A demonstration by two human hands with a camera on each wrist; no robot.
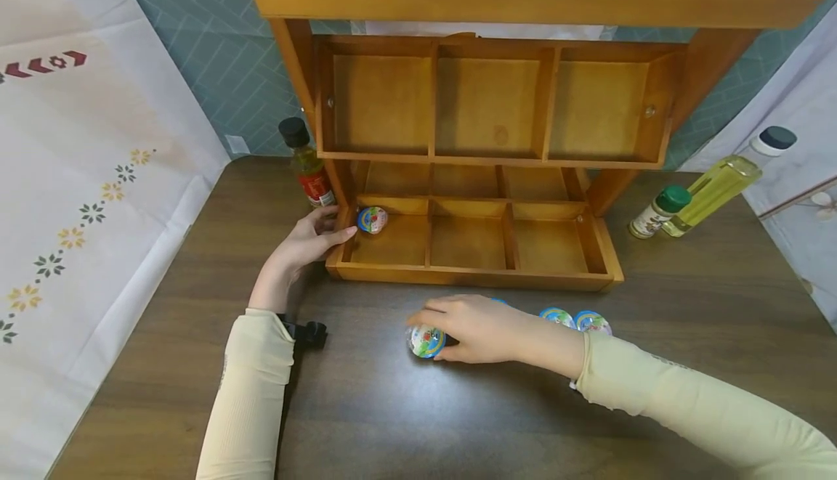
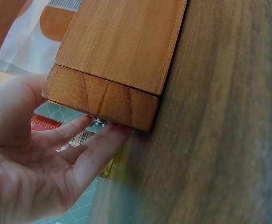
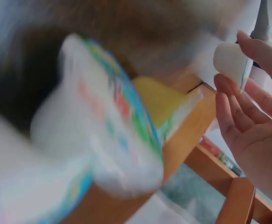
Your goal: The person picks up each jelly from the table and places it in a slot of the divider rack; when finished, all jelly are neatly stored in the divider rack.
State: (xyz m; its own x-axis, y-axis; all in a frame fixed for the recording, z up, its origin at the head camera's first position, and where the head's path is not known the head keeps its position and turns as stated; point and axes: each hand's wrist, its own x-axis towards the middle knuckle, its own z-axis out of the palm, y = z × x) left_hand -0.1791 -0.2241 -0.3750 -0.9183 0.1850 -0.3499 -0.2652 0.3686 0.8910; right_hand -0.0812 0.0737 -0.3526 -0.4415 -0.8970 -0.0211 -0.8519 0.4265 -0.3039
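Note:
My right hand (image 1: 480, 327) holds a small jelly cup (image 1: 425, 340) with a printed foil lid, over the table in front of a wooden rack (image 1: 471, 277). The right wrist view shows this pale cup (image 3: 230, 66) between thumb and fingers. At the rack's lower left corner, my left hand (image 1: 312, 239) grips the side wall, with the thumb on the top edge and fingers on the outer side (image 2: 101, 147). Another jelly cup (image 1: 373, 220) sits in the lower left compartment. More cups (image 1: 593, 322) stand behind the right forearm, one of them mostly hidden.
The upper tray (image 1: 490, 160) of the rack has three compartments and overhangs the lower one. A dark-capped bottle with a red label (image 1: 314, 175) stands left of the rack. On the right are a green-capped jar (image 1: 659, 211) and a tall oil bottle (image 1: 726, 182).

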